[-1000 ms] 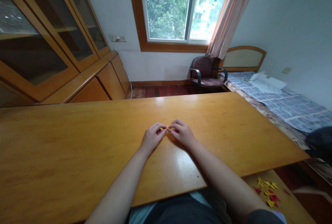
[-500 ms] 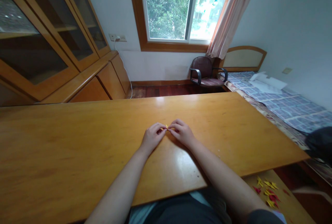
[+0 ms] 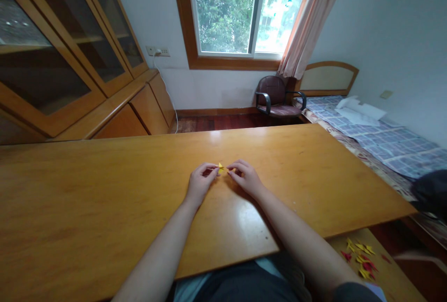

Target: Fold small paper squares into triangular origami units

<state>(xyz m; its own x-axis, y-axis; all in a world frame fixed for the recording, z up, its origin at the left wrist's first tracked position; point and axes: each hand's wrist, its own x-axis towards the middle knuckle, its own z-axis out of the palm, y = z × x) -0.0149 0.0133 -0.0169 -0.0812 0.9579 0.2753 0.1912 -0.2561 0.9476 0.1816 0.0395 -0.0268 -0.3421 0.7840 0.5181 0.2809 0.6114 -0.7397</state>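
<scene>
Left hand (image 3: 198,183) and right hand (image 3: 246,179) each pinch small yellow paper piece (image 3: 221,168) in closed fingertip grip, just above bare tabletop (image 3: 104,190). Loose yellow and red paper pieces (image 3: 359,257) on lower surface at right.

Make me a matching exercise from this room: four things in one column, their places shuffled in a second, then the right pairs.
Things
1. yellow paper piece
2. red and yellow paper pile
3. dark chair
4. white bedding

Places
A. on the bed
B. pinched between left hand and right hand
C. beside the curtain
D. on the low surface right of the table

Pairs: 1-B, 2-D, 3-C, 4-A
</scene>
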